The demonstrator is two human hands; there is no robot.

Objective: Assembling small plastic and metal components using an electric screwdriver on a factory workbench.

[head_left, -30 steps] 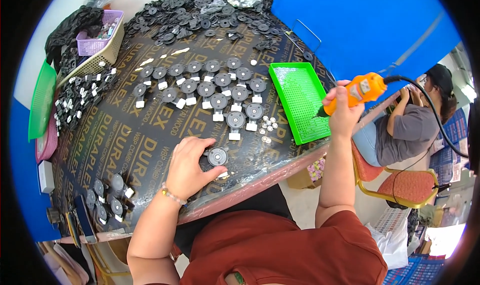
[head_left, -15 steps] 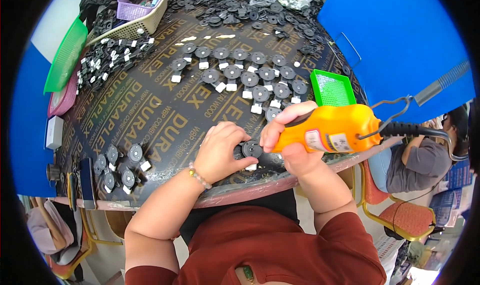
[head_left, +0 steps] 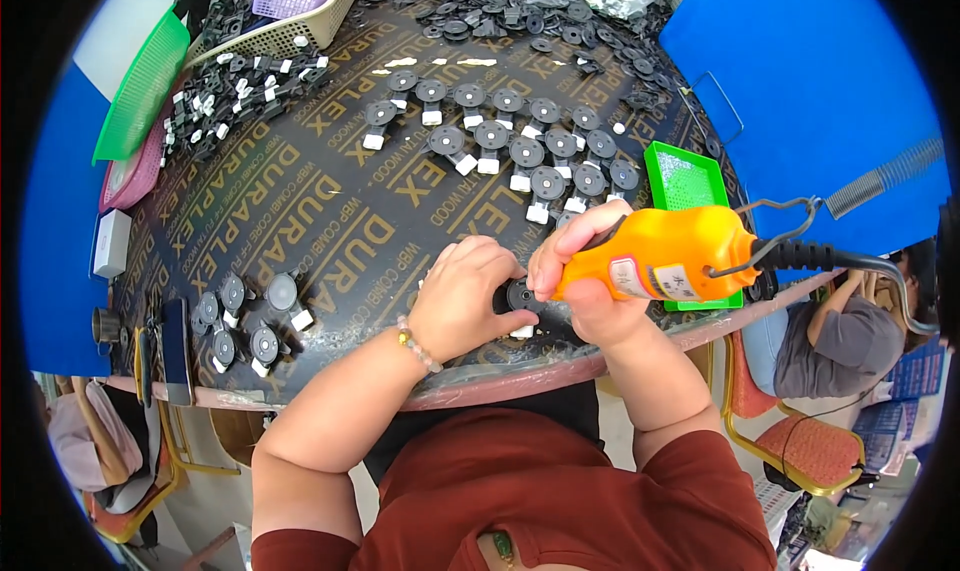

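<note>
Right now my left hand [head_left: 462, 301] is clamped over a round black part [head_left: 518, 296] at the table's [head_left: 330, 221] near edge, while my right hand [head_left: 580, 271] grips the orange electric screwdriver [head_left: 660, 261], tip on it. This looks like fastening; next I'd judge it needs steady downward pressure.

Glossy orange plastic screwdriver [head_left: 660, 256]
</note>
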